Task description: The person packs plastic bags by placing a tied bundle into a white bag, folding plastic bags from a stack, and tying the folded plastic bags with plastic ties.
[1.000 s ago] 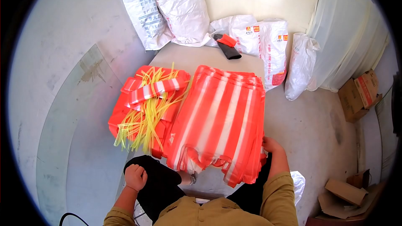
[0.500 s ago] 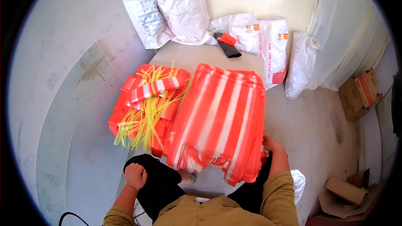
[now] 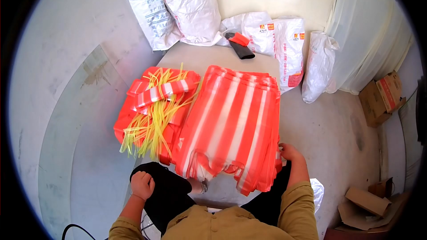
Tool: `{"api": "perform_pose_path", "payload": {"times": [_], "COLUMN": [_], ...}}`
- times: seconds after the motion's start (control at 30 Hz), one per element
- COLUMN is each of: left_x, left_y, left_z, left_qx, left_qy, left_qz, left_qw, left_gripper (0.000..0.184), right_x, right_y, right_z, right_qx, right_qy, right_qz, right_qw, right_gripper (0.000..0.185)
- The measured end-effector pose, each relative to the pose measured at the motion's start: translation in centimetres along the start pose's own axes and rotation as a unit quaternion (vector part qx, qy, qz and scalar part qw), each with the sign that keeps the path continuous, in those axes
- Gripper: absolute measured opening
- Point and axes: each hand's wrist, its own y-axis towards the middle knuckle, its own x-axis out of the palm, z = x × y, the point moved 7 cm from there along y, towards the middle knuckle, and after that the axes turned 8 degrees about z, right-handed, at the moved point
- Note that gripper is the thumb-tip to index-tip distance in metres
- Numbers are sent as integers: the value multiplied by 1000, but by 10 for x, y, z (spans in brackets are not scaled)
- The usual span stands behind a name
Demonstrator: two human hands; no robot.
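Observation:
A thick stack of red-and-white striped plastic bags (image 3: 231, 120) lies in front of me, its cut-out handle ends hanging over the near edge. My right hand (image 3: 290, 152) is at the stack's lower right side, fingers curled against the bag edges; the fingertips are partly hidden. My left hand (image 3: 143, 185) rests in a loose fist on my left knee, holding nothing. Left of the stack are folded red plastic bags (image 3: 126, 118). Across them lie a bundle of yellow plastic ties (image 3: 153, 126) and a folded striped strip (image 3: 162, 93).
White woven sacks (image 3: 191, 9) stand against the wall behind the table (image 3: 187, 55). A black roll with a red band (image 3: 242, 49) lies at the table's back. Cardboard boxes (image 3: 382, 98) sit to the right, with opened cardboard (image 3: 367, 202) at the lower right.
The view has shifted slightly, moving the scene a little up and left. Both hands and the stack keep nearly the same places.

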Motion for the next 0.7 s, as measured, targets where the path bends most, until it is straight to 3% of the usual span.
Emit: {"api": "perform_pose_path", "payload": {"times": [0.7], "left_x": [2], "left_y": [-1], "left_z": [-1], "left_qx": [-7], "left_qy": [7], "left_qz": [-6], "left_qw": [1000], "left_gripper": [14], "right_x": [4], "right_y": [11], "right_z": [10], "right_qx": [-22], "right_qy": [-40], "right_qz": [7], "right_qw": [999], "right_gripper": [57]}}
